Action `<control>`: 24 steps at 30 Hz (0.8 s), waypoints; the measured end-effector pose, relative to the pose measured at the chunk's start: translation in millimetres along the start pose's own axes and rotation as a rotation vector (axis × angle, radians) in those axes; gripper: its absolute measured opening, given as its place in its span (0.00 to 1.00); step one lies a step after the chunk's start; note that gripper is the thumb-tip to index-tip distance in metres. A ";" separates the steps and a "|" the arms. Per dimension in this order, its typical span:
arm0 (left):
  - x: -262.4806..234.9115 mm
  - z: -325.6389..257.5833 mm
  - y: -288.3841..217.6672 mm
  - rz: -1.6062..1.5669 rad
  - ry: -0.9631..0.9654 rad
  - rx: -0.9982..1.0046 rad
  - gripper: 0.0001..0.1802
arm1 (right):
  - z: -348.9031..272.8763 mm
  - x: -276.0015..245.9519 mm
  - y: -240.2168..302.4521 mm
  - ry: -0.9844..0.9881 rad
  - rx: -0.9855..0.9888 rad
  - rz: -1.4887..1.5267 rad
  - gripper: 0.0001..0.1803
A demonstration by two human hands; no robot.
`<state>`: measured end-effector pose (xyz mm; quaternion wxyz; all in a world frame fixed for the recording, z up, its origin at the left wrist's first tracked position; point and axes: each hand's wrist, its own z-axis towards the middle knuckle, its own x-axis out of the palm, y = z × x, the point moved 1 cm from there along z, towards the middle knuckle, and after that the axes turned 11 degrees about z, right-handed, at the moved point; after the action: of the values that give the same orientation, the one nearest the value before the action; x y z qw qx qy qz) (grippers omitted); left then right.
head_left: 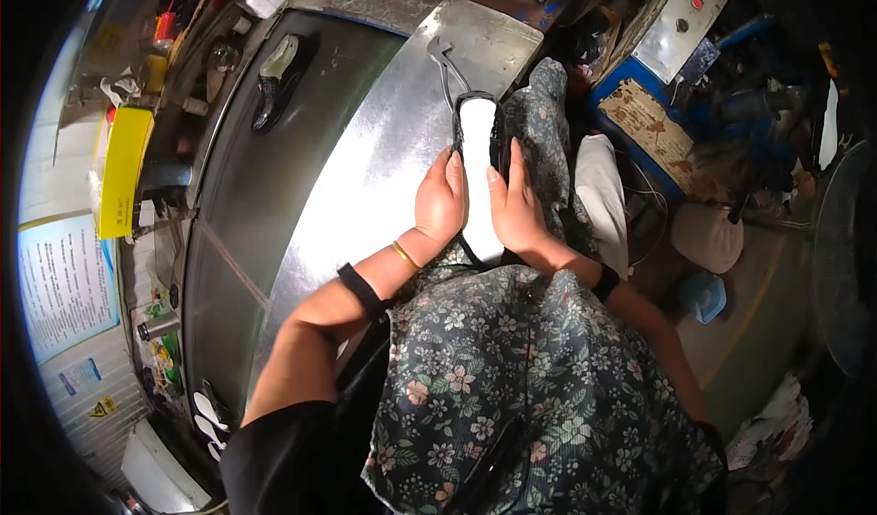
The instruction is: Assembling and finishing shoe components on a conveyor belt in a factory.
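Between my two palms sits a black shoe upper with a long white insole (479, 173), its white bottom face turned up and its toe end pointing away from me. My left hand (441, 197) presses against its left side, fingers together. On the opposite side my right hand (517, 206) grips it, with the thumb lying along the white face's edge. Beyond the toe end, metal pliers (445, 63) lie on the shiny metal sheet (356, 163), partly hidden by the shoe.
A dark conveyor belt (274, 163) runs along the left, carrying another black shoe (276, 81). White insoles (209, 412) lie at lower left. To the right stand a blue-framed machine (653, 136), a white cloth-like piece (600, 195) and a light blue container (702, 296).
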<state>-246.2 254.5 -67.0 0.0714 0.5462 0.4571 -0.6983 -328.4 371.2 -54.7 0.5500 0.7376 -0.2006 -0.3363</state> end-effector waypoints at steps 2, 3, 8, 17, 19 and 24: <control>5.3 13.6 4.9 -0.252 -0.175 0.053 0.31 | 11.8 -6.3 -14.5 0.053 0.051 0.082 0.39; 3.4 23.5 3.6 -0.649 0.156 -0.215 0.35 | 17.4 -12.8 -24.9 0.118 0.109 0.163 0.40; -22.4 107.0 -9.9 -0.706 0.612 -0.502 0.44 | 117.1 -56.7 -18.3 -0.096 0.649 0.501 0.38; -21.1 129.0 -60.1 0.429 0.547 0.236 0.27 | 147.9 -15.3 -24.6 -0.010 0.111 0.132 0.22; -35.8 99.2 -47.9 0.112 0.478 0.067 0.29 | 148.3 -11.8 -18.5 0.210 0.091 0.850 0.24; -39.7 -16.7 -22.7 -0.756 0.700 -0.117 0.44 | 139.7 -30.3 -8.5 0.201 0.203 1.136 0.24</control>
<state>-232.5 263.6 -21.1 -0.3128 0.5389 0.6572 -0.4241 -450.2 299.6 -77.9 0.5869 0.5917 -0.5428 0.1040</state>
